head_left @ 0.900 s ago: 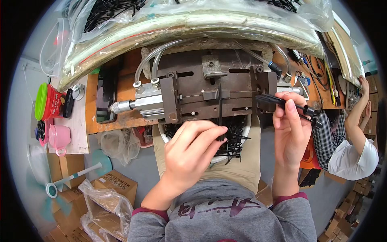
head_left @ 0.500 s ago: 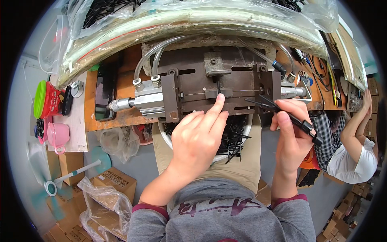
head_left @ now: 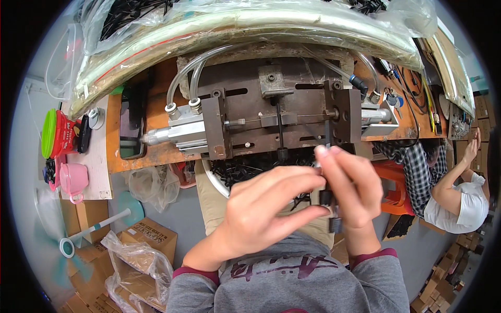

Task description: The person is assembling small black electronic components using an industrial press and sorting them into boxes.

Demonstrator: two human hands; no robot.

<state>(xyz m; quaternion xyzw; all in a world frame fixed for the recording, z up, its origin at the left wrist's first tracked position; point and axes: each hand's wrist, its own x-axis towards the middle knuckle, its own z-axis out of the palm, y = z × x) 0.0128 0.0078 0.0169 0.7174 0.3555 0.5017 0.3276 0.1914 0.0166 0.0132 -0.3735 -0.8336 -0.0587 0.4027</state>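
Note:
My left hand point(head_left: 266, 214) and my right hand point(head_left: 350, 185) meet in front of my chest, just below the bench edge. Between their fingertips they pinch small black plastic strips point(head_left: 326, 198), and one end pokes out under my right hand. Above them a rusty brown metal fixture point(head_left: 245, 96) with a silver air cylinder point(head_left: 175, 133) and clear hoses stands on the orange bench. A thin black strip point(head_left: 281, 133) stands upright in its middle slot. On my lap, partly hidden by my hands, sits a white bowl point(head_left: 210, 177) of black pieces.
A dark phone point(head_left: 131, 122) lies on the bench at left, beside a green-lidded red container point(head_left: 55, 133) and a pink cup point(head_left: 73, 180). Plastic bags and tubing point(head_left: 250, 23) hang over the bench. Cardboard boxes point(head_left: 148, 235) stand lower left. Another person point(head_left: 454, 201) sits at right near an orange stool point(head_left: 396, 190).
My left hand has come down off the fixture, where it touched the upright strip. My right hand has moved in from the right, and both now meet on the strips.

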